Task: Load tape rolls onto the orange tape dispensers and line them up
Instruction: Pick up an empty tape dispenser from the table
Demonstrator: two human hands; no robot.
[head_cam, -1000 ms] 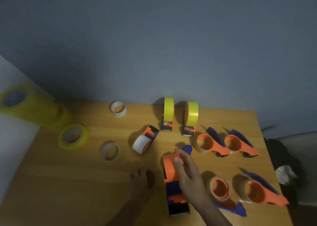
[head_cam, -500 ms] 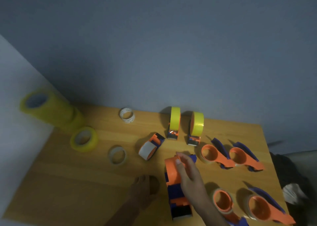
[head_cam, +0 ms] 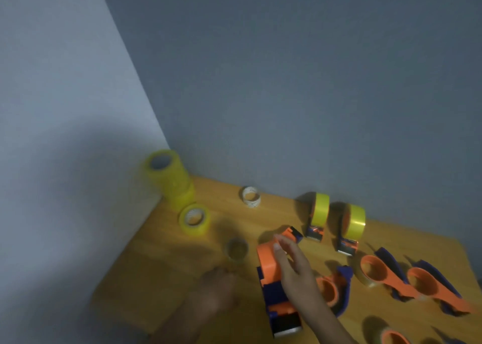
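Right hand point(head_cam: 292, 268) grips the orange dispenser point(head_cam: 271, 270) near the wooden table's point(head_cam: 161, 270) front, fingers curled over its wheel. Left hand point(head_cam: 216, 289) rests blurred beside it; finger state cannot be told. 2 loaded dispensers point(head_cam: 319, 218) stand behind, near the wall.

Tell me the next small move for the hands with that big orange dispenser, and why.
Probably the left hand reaches for the clear tape roll just ahead of it and brings it over. The right hand rests on the orange dispenser, which looks unloaded, while two dispensers at the back already carry yellow rolls.
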